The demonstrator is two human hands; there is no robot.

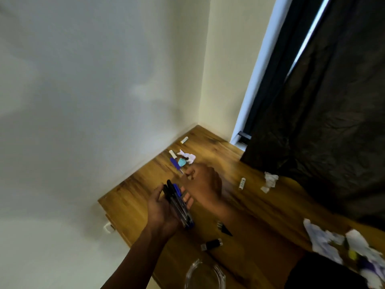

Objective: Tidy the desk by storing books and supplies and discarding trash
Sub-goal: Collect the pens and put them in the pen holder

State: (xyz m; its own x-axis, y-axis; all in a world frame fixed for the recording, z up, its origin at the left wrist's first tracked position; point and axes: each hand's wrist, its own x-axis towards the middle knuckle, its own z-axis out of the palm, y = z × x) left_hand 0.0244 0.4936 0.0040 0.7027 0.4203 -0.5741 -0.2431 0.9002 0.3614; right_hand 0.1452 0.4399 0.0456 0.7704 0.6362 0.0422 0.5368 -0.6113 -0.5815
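Observation:
My left hand (164,207) holds a bundle of black and blue pens (177,203) above the wooden desk (260,215). My right hand (203,182) is blurred, its fingers curled at the tip of a blue pen (176,164) lying near the wall. Beside that pen lie a light blue eraser (181,162) and a crumpled white paper (188,157). Two white tubes (184,140) (172,153) rest by the wall. Whether the fingers pinch the pen is unclear.
A white tube (242,183) and a crumpled tissue (269,181) lie mid-desk. Two black binder clips (224,228) (212,244) sit nearer me. A clear container (205,274) stands at the front edge. Crumpled papers (341,240) pile at right, under a black curtain (323,122).

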